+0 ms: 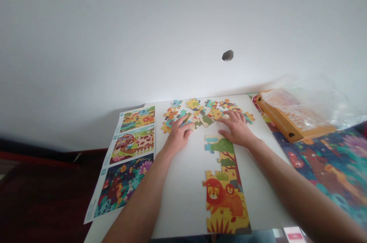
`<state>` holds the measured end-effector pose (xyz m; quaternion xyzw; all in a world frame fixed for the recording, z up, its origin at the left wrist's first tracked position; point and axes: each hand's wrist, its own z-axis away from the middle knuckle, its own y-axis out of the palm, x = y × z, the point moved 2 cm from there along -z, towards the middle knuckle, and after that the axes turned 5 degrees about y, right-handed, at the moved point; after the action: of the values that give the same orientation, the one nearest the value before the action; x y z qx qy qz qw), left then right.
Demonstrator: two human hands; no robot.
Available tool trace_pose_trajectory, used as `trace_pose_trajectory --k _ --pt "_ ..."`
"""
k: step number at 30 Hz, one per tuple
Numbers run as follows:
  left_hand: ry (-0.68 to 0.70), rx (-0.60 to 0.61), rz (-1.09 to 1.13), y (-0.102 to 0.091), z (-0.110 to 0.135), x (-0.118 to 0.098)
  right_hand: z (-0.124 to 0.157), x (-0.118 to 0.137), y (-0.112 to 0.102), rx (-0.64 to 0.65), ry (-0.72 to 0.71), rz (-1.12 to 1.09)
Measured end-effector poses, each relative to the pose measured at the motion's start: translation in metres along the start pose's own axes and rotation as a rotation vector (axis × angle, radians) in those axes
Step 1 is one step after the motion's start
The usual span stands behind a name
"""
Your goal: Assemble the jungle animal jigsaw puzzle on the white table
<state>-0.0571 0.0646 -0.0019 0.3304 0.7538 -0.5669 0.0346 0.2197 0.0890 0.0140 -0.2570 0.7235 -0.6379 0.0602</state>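
Observation:
On the white table point(183, 182) lies a partly joined jigsaw strip point(225, 185) showing a lion and a green animal. Beyond it, several loose colourful pieces point(200, 111) are scattered near the wall. My left hand point(178, 134) rests at the near left edge of that pile, fingers bent, fingertips touching a loose piece point(187, 120). My right hand point(236, 128) lies flat with fingers spread, its fingertips on the loose pieces and its palm just above the top of the joined strip.
A printed sheet with three reference pictures point(129, 159) lies on the left. An orange box point(289, 119) under clear plastic wrap point(309, 103) sits at the right, beside a finished dark jungle puzzle point(329, 162). A white wall stands right behind the table.

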Motion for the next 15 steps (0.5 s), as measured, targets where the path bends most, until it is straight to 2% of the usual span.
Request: trace_pose_trajectory --k 4,8,11,15 --pt "0.183 0.026 0.097 -0.005 0.002 -0.019 0.003 0.004 -0.002 0.062 -0.093 -0.012" --pt "0.384 0.229 0.147 -0.005 0.006 -0.048 0.003 0.006 0.001 0.048 -0.061 0.014" --pt "0.429 0.349 0.169 -0.002 0.008 -0.061 0.001 0.000 0.002 -0.041 0.016 0.015" --pt "0.395 0.345 0.164 0.001 0.009 -0.062 0.001 -0.025 -0.001 -0.228 0.282 0.013"
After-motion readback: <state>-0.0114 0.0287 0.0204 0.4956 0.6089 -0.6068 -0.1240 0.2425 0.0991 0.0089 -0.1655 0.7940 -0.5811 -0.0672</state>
